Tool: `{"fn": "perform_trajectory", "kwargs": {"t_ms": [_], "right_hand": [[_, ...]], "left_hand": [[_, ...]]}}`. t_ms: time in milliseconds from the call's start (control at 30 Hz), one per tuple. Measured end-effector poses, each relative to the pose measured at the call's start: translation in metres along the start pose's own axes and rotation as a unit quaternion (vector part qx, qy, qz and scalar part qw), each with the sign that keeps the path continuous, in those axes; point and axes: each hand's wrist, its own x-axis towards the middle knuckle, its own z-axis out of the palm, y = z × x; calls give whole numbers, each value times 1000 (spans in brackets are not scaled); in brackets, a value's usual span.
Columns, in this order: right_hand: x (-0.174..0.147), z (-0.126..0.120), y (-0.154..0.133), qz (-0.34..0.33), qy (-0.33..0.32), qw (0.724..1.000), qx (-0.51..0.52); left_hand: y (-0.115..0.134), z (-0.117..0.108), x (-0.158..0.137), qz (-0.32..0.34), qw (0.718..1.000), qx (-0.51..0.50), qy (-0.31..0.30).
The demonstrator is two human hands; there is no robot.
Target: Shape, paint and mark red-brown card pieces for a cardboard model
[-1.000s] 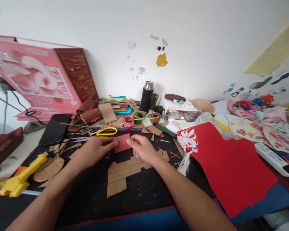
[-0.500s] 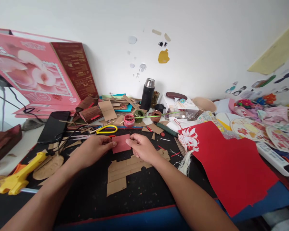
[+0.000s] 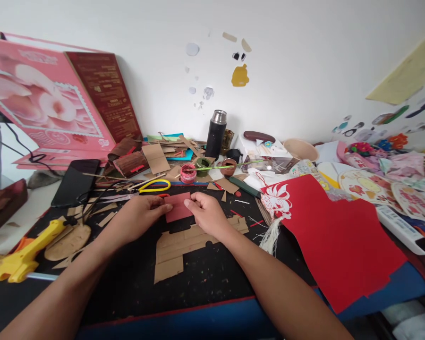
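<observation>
A small piece of red paper [image 3: 178, 208] is stretched between my two hands above the black work mat [image 3: 212, 288]. My left hand [image 3: 145, 210] pinches its left edge, thumb on top. On the other side, my right hand [image 3: 205, 210] grips the right edge, also with the thumb on top. Below the paper lies a cut piece of brown cardboard [image 3: 184, 245], partly covered by my right hand. Just beyond my left hand are yellow-handled scissors [image 3: 155, 185] and a bit of a red handle.
A yellow glue gun [image 3: 28, 255] and a black phone [image 3: 76, 182] lie on the left. Paint jars [image 3: 188, 173] and a black flask [image 3: 216, 134] stand at the back. A large red sheet [image 3: 343, 241] with a white tassel covers the right. A pink box [image 3: 56, 99] stands back left.
The view has shifted slightly. Both hands still hold the red paper, which now tilts a little more toward the camera.
</observation>
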Motion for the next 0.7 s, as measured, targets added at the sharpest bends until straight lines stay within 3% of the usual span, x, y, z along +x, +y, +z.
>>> {"fn": "perform_trajectory", "kwargs": {"t_ms": [133, 367, 600, 700], "right_hand": [[0, -1, 0, 6, -5, 1000, 14], [0, 0, 0, 31, -17, 998, 54], [-2, -6, -14, 49, -70, 992, 97], [-2, -6, -16, 62, -55, 991, 101]], "left_hand": [[3, -4, -2, -11, 998, -29, -45], [4, -1, -2, 4, 1000, -4, -1], [-2, -5, 1, -10, 1000, -16, 18], [-4, -5, 0, -18, 999, -20, 22]]}}
